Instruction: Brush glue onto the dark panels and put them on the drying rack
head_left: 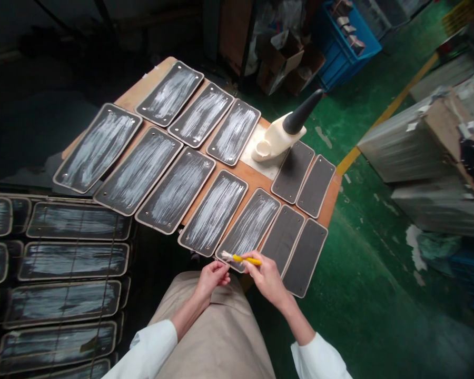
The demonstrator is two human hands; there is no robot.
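Note:
My right hand (265, 275) grips a paintbrush (247, 260) by its yellow handle. The pale bristles touch the near end of a dark rectangular panel (256, 216) that is streaked with white coating. My left hand (213, 280) is closed, its fingertips pinched together at the panel's near corner; whatever is between them I cannot make out. To the right of the streaked panel lie plain dark panels (283, 234) with rounded corners and pale rims. Several other white-streaked panels (213, 210) lie in two rows to the left.
A cream plastic container (274, 138) with a black cone stands on a whitish sheet at the board's far side. The wooden board (327, 205) carries the panels. A wire rack (132, 252) of coated panels is at left. A blue crate (339, 58) and cardboard boxes (280, 58) stand behind.

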